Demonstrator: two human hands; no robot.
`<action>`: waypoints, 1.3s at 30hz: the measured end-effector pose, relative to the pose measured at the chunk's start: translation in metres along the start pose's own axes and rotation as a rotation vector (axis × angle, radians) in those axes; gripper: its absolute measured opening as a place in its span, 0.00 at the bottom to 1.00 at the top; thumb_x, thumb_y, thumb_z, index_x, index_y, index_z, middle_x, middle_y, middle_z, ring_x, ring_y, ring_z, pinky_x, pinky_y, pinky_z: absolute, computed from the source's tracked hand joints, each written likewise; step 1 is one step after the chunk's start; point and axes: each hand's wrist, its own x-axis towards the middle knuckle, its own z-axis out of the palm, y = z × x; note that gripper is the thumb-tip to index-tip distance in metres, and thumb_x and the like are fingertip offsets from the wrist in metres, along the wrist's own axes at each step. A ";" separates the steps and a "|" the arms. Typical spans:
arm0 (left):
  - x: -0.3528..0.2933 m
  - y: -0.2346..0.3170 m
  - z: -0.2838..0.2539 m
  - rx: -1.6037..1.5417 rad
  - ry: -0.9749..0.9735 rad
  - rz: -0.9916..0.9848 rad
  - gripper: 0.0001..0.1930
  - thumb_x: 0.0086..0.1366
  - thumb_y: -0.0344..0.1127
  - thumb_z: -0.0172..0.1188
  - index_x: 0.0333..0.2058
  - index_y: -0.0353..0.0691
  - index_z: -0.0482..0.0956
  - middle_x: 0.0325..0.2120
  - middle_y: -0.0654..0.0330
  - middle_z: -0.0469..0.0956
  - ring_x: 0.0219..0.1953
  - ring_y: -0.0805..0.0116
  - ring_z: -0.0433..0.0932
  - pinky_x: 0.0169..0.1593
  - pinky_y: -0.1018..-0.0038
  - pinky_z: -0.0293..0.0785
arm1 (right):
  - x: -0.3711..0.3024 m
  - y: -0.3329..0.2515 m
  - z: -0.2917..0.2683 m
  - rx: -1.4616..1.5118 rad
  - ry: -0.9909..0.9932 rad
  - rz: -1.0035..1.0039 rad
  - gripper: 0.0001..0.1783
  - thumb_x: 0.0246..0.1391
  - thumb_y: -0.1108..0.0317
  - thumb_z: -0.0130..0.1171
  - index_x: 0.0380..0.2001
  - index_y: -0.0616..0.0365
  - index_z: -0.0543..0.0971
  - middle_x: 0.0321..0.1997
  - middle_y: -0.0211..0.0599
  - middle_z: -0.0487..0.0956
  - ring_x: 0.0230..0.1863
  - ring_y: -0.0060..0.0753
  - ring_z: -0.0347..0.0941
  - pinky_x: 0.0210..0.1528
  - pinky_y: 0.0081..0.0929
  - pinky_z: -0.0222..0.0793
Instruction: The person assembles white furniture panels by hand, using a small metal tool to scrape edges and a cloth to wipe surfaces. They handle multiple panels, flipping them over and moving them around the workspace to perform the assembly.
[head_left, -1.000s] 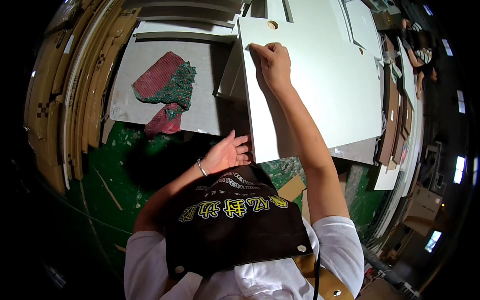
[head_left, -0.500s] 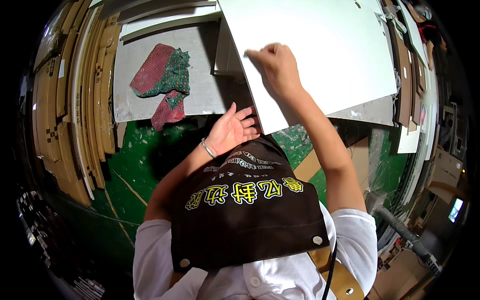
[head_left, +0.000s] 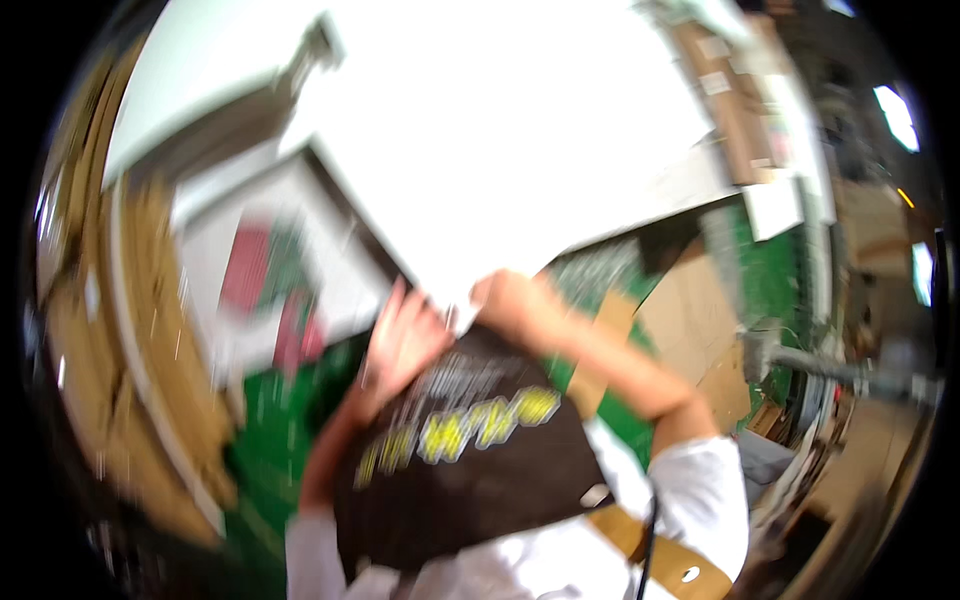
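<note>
A large white panel (head_left: 500, 150) lies in front of me, its near corner pointing at my dark apron (head_left: 470, 450). My left hand (head_left: 405, 340) rests by that corner on the panel's left edge, its fingers stretched out along it. Just right of the corner, my right hand (head_left: 515, 305) is closed, with its fingers curled toward the panel. Motion blur hides what it pinches, if anything. A red and green patterned cloth (head_left: 248, 265) lies on the pale work surface (head_left: 345, 265) left of the panel.
Brown cardboard packs (head_left: 85, 390) stand in a row at the left. Flat cardboard (head_left: 690, 310) lies on the green floor (head_left: 285, 420) at the right. More boards (head_left: 730, 110) lean beyond the panel's right side. A grey pipe-like bar (head_left: 850, 370) stretches across the right.
My right hand has come down from the panel's left edge to its near corner. The left hand's fingers have turned upward along the edge. The whole view has swung and blurred.
</note>
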 end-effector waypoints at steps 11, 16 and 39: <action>0.006 -0.013 0.008 0.367 0.169 0.221 0.32 0.70 0.58 0.48 0.59 0.35 0.65 0.54 0.56 0.72 0.56 0.60 0.71 0.62 0.62 0.63 | 0.086 -0.012 -0.012 0.205 0.772 -0.402 0.07 0.50 0.68 0.64 0.35 0.53 0.83 0.30 0.36 0.77 0.33 0.43 0.73 0.34 0.37 0.67; 0.021 -0.029 0.011 0.645 0.464 0.570 0.16 0.70 0.50 0.56 0.34 0.41 0.76 0.27 0.71 0.73 0.24 0.85 0.64 0.25 0.84 0.55 | 0.184 -0.062 -0.019 0.166 0.812 -0.609 0.05 0.52 0.67 0.60 0.31 0.54 0.81 0.30 0.39 0.75 0.34 0.47 0.72 0.34 0.41 0.66; 0.016 -0.055 -0.031 0.844 0.557 0.804 0.25 0.77 0.45 0.34 0.56 0.28 0.68 0.51 0.51 0.74 0.52 0.62 0.72 0.59 0.67 0.66 | 0.344 0.341 -0.321 -0.218 1.379 0.212 0.06 0.48 0.72 0.54 0.27 0.54 0.81 0.34 0.47 0.79 0.40 0.53 0.75 0.40 0.47 0.72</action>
